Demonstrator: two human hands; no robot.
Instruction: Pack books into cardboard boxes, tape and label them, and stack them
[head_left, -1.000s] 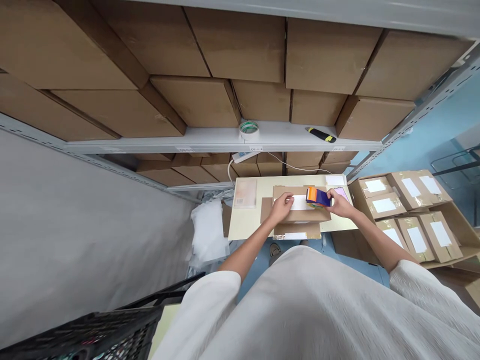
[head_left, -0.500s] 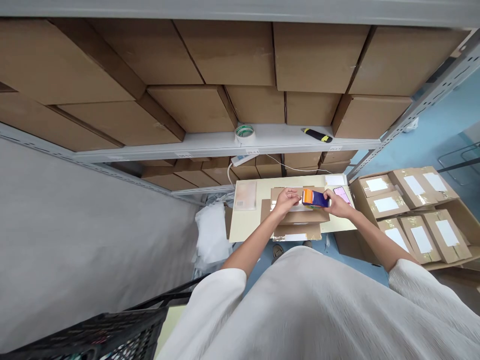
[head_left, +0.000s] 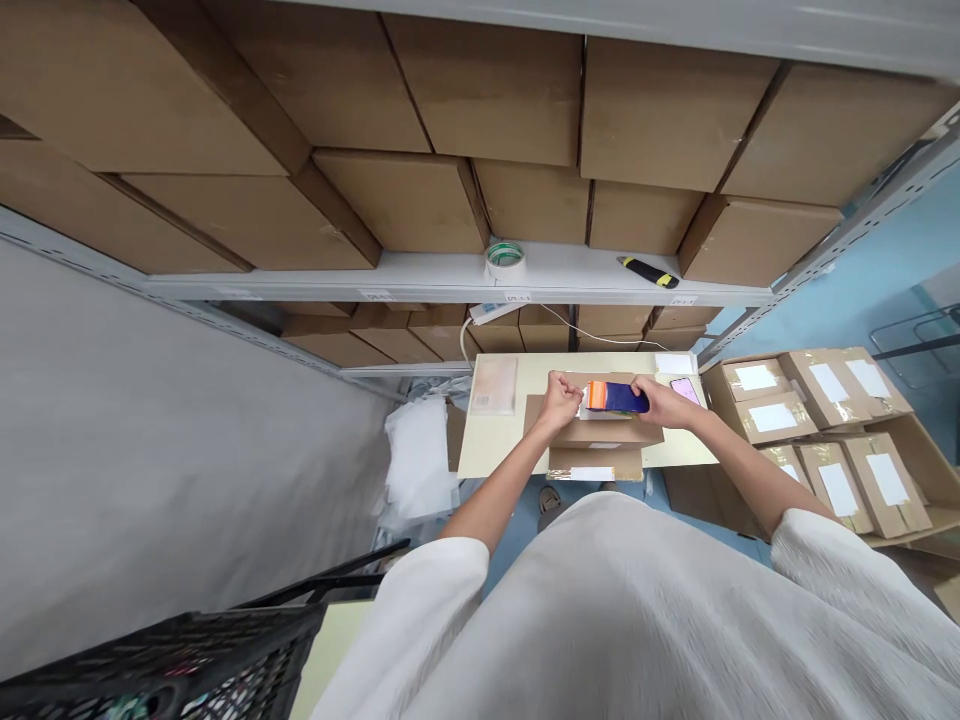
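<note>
A small cardboard box (head_left: pixel 607 433) with a white label on top lies on a pale table (head_left: pixel 495 440). My right hand (head_left: pixel 660 400) is closed round a blue and orange tape dispenser (head_left: pixel 615 397), which lies across the top of the box. My left hand (head_left: pixel 561 398) rests on the left part of the box top, fingers curled beside the dispenser's orange end. A second labelled box (head_left: pixel 595 465) sits at the table's near edge.
A tape roll (head_left: pixel 504 257) and a yellow-black cutter (head_left: pixel 649 271) lie on the grey shelf among brown cartons. A phone (head_left: pixel 685 389) and a flat packet (head_left: pixel 494 385) lie on the table. Labelled taped boxes (head_left: pixel 825 420) fill a carton at right. A black crate (head_left: pixel 172 670) stands lower left.
My right hand has drawn the tape dispenser leftward across the box top. My left hand has shifted a little left and curled at the box's left end.
</note>
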